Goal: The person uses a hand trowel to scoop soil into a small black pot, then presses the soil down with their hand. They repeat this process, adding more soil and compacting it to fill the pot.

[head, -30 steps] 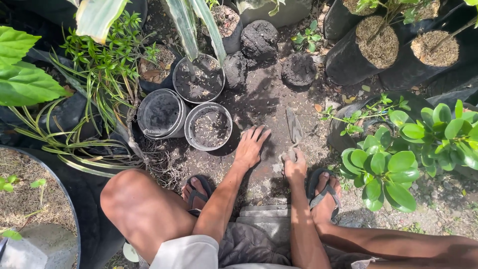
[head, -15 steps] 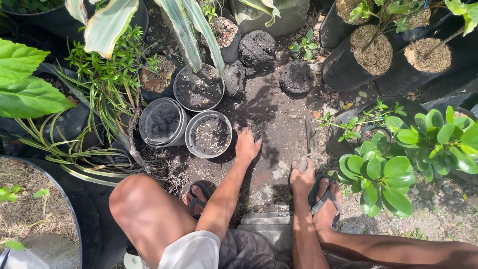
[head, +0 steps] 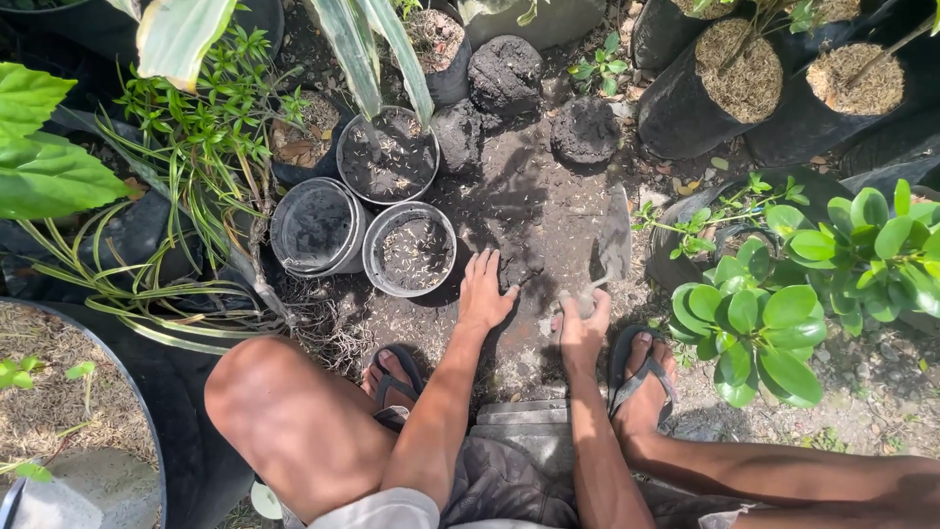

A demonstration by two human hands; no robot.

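My right hand (head: 582, 325) grips the handle of a small metal trowel (head: 613, 243), whose blade points away from me over the dark soil patch (head: 534, 211). My left hand (head: 483, 292) lies flat on that soil, fingers spread, just right of a round grey pot (head: 409, 249) holding a little soil and husks. Beside this pot stand a stack of empty grey pots (head: 316, 224) and a soil-filled pot (head: 388, 155) with a plant stem. I sit on a low grey block (head: 519, 423) with both feet in sandals.
Three moulded clumps of dark soil (head: 505, 73) lie at the far edge of the patch. Black grow bags topped with husk (head: 729, 86) stand at the back right. A round-leaved green plant (head: 783, 294) crowds my right foot; grassy plants (head: 206, 147) fill the left.
My right hand swung the trowel right and back toward the middle; its blade now lies flat-side up over the soil. My left hand shifted slightly forward and back on the ground.
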